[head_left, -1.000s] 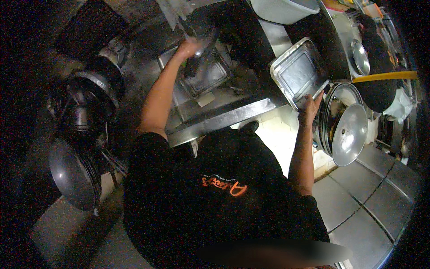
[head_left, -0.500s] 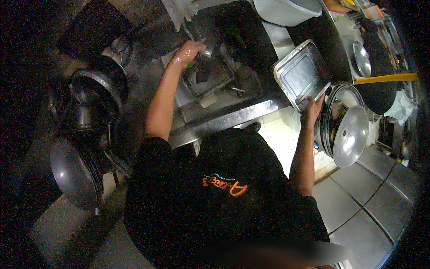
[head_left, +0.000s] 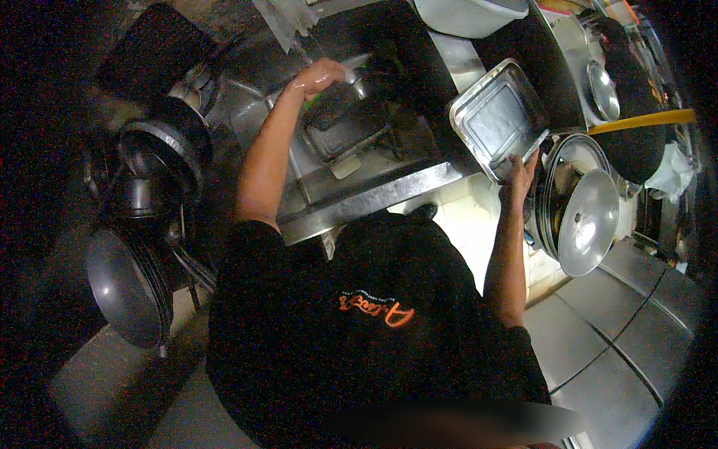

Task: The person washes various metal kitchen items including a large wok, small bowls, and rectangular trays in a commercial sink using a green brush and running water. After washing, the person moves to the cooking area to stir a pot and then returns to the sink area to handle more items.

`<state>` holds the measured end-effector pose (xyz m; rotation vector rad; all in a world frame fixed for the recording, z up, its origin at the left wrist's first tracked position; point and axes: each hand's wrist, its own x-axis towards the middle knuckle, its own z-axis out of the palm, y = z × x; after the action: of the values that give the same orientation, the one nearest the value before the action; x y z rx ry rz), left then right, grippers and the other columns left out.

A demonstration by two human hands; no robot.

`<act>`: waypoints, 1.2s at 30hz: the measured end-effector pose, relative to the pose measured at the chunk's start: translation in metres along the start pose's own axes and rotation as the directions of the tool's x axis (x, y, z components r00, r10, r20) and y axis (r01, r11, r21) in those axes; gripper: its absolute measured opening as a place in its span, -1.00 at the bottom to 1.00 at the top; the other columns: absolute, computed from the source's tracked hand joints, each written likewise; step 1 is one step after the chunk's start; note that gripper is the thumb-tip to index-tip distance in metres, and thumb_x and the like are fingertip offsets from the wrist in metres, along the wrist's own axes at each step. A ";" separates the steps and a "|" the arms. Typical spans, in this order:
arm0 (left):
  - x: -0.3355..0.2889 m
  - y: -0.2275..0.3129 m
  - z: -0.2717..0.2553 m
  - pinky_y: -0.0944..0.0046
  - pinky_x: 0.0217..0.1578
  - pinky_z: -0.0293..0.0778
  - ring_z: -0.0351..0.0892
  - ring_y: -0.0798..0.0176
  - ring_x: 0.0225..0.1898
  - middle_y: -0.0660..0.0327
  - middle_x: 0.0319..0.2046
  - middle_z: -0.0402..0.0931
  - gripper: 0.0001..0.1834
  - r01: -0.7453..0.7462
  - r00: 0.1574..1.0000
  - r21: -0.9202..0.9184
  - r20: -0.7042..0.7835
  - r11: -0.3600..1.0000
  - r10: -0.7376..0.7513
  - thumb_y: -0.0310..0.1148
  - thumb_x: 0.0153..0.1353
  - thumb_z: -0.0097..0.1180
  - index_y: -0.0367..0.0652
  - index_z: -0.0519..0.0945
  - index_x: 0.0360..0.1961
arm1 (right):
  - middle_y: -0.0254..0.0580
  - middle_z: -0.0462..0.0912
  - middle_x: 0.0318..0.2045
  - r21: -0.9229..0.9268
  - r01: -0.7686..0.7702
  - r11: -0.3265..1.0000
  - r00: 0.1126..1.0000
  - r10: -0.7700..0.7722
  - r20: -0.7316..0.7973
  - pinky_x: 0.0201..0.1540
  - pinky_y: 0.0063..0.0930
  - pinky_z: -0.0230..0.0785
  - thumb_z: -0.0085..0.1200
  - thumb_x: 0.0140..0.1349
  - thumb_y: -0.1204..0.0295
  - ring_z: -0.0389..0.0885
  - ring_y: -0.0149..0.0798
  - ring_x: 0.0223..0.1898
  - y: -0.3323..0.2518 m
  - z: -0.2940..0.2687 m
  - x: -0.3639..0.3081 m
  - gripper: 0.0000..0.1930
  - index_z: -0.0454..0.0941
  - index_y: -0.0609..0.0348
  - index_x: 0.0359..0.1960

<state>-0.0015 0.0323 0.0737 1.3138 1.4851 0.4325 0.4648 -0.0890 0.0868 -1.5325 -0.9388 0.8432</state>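
Over the sink (head_left: 389,200), my left hand (head_left: 320,78) is wet, its fingers curled beside a shiny metal piece (head_left: 360,88). What those fingers hold is too dark to make out. Below that hand, a rectangular pan (head_left: 348,146) lies in the basin, with a pale block (head_left: 345,167) near its front edge. Out to the right, my right hand (head_left: 517,173) grips a rectangular metal tray (head_left: 499,120) by its lower corner, its hollow side facing me.
Stacked dark pots (head_left: 146,191) and frying pans (head_left: 127,288) stand at the left, below a black crate (head_left: 153,52). Several wok-like metal pans (head_left: 587,224) lean beside my right forearm. A white tub (head_left: 475,16) sits at the back, and a yellow strip (head_left: 643,120) juts out at the right.
My left hand has moved slightly up and the shiny metal piece beside it shows more clearly. The tray in my right hand has shifted a little left and up.
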 end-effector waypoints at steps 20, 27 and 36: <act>0.042 -0.046 -0.002 -0.14 -0.04 0.34 0.34 -0.14 0.08 -0.07 0.14 0.29 -0.24 0.059 0.867 -0.569 -0.377 0.820 -0.324 0.13 0.04 0.14 -0.25 0.36 0.11 | -0.10 0.30 0.17 -0.134 -0.021 0.991 0.999 0.024 0.025 0.07 -0.47 0.17 -0.09 0.06 0.54 0.36 -0.18 0.02 0.004 -0.005 0.007 -0.30 0.01 0.18 0.32; -0.002 0.013 0.025 0.05 -0.35 0.44 0.57 0.03 -0.31 0.09 -0.34 0.58 -0.59 -0.338 0.862 0.008 -0.398 0.941 0.313 -0.15 -0.06 0.27 -0.21 0.55 -0.24 | -0.08 0.30 0.17 -0.211 0.080 0.974 0.995 -0.064 0.082 0.13 -0.48 0.12 -0.07 0.05 0.52 0.34 -0.17 0.07 0.037 -0.026 0.026 -0.29 0.02 0.16 0.32; -0.075 -0.021 0.079 0.08 -0.10 0.38 0.52 0.03 -0.18 0.11 -0.32 0.54 -0.77 -0.153 0.649 0.926 -0.170 0.346 0.742 -0.35 -0.02 0.08 -0.09 0.54 -0.27 | -0.03 0.18 0.26 -0.132 0.103 0.986 0.982 -0.079 0.173 0.24 -0.47 -0.04 -0.02 0.06 0.47 0.21 -0.13 0.21 0.020 -0.026 0.023 -0.27 -0.01 0.24 0.32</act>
<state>0.0437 -0.0685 0.0617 2.7224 1.8914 0.5137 0.5007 -0.0808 0.0701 -1.5428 -1.2042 0.8644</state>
